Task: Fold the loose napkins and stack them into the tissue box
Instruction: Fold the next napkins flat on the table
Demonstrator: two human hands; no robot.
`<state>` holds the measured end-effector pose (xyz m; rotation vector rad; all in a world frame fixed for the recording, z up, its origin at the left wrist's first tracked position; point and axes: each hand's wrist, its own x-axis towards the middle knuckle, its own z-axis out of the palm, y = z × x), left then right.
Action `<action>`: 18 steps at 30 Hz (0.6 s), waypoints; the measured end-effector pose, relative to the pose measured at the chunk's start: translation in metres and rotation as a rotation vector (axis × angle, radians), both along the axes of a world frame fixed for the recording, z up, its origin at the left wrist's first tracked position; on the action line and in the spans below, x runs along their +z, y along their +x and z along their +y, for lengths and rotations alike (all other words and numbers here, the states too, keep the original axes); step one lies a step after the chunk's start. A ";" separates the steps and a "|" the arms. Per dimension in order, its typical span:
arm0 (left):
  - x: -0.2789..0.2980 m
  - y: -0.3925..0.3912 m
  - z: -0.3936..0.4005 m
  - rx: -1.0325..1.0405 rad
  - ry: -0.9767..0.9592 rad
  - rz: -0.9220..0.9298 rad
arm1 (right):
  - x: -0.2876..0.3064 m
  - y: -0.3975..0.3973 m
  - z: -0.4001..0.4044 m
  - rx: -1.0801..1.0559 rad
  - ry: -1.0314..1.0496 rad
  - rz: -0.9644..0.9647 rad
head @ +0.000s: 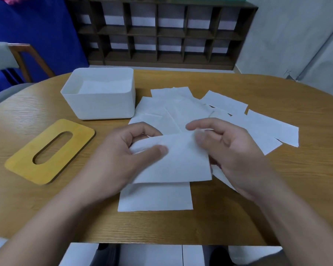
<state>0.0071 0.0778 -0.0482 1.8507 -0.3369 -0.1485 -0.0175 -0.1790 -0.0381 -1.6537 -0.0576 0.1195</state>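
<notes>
- The left hand [123, 156] and right hand [233, 150] each pinch one napkin [173, 160], half folded, long axis left to right.
- One white tissue box [98, 104] stands open at far left; one yellow lid [27, 162] lies near it.
- Several loose napkins [258, 123], overlapping, cannot be counted.
- Wooden table [277, 189]; dark shelf [161, 31] behind.
</notes>
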 end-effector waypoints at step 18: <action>-0.020 -0.004 0.029 0.026 0.379 -0.071 | -0.029 -0.014 0.017 0.122 -0.675 -0.132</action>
